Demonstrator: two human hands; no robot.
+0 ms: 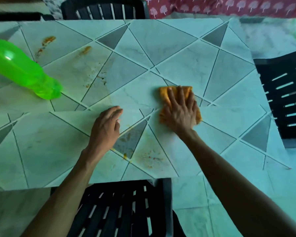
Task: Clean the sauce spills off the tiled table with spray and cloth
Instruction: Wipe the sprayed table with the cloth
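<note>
My right hand point(180, 110) lies flat with spread fingers on an orange cloth point(164, 95), pressing it onto the tiled table point(178, 48) right of centre. My left hand point(106, 127) rests on the table with straight fingers, holding nothing. A green spray bottle point(22, 69) stands at the left, close to the camera and blurred. Orange sauce smears point(48, 40) mark the far left tiles, with more sauce smears point(87, 49) beside them. Sauce specks point(99, 77) dot the middle, and a sauce patch point(143, 158) lies near the front edge between my arms.
A black slatted chair point(126, 207) stands under the table's front edge. A second black chair point(284, 98) is at the right and a third black chair point(102, 9) at the far side. A red patterned fabric point(229, 6) hangs at the back right.
</note>
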